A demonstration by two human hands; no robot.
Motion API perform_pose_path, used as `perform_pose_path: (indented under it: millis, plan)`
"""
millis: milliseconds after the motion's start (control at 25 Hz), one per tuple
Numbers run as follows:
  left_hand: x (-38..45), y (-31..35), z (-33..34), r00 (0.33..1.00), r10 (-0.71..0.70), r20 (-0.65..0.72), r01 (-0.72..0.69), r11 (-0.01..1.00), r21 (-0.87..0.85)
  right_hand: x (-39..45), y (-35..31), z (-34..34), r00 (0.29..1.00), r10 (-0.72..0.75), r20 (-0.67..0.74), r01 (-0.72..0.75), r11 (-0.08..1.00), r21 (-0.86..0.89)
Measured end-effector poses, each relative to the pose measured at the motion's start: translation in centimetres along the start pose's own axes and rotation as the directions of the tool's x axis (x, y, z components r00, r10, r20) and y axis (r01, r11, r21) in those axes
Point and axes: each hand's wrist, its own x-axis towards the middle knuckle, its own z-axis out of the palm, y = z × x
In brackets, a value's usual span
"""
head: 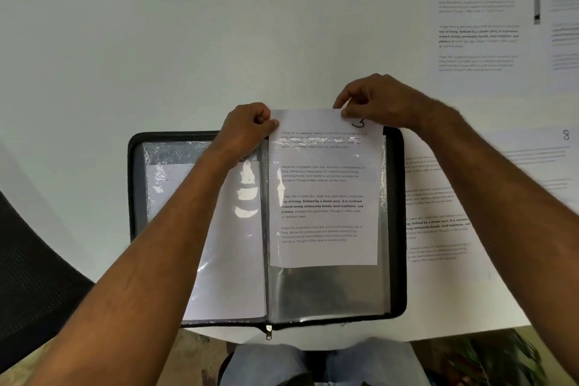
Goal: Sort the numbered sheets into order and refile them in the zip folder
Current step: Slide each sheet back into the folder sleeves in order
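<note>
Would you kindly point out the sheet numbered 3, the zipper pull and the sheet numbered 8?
Sheet numbered 3 (324, 185), head view, middle of its printed face.
Zipper pull (268, 333), head view, metal tab at folder's near edge.
Sheet numbered 8 (532, 147), head view, upper part near its number.

Bare from elbow to fingertip on both sides, no sleeve in view, no watch, ring or band at either wrist. Fine hair along the right forearm (488, 172) (plainest near the wrist). Light blue denim over both knees (319, 363) at the near edge, pale and faded.
</note>
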Motion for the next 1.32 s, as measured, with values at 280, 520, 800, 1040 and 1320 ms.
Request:
perform_pose_path:
  millis: [280, 520, 800, 1040, 1320]
  plan:
    - [-0.3, 0.1, -0.3, 0.998, 0.036, 0.044, -0.036, 0.999, 0.005, 0.8, -0.5, 0.6, 0.997, -0.038, 0.067, 0.040, 0.999, -0.029]
    - [-0.7, 0.1, -0.3, 0.990, 0.111, 0.089, -0.112, 0.994, 0.003, 0.3, -0.7, 1.2, 0.983, -0.071, 0.170, 0.096, 0.986, -0.140]
    - [0.3, -1.2, 0.0, 0.974, 0.176, 0.145, -0.197, 0.969, 0.152, 0.0, -1.3, 2.3, 0.966, -0.037, 0.255, 0.093, 0.974, -0.207]
    - [0.9, -1.9, 0.3, 0.969, 0.191, 0.155, -0.214, 0.966, 0.148, -0.4, -1.7, 3.9, 0.951, 0.000, 0.308, 0.095, 0.951, -0.293]
    - [1.2, -2.3, 0.3, 0.966, 0.207, 0.156, -0.229, 0.964, 0.137, -0.6, -2.0, 4.6, 0.954, 0.012, 0.300, 0.103, 0.925, -0.365]
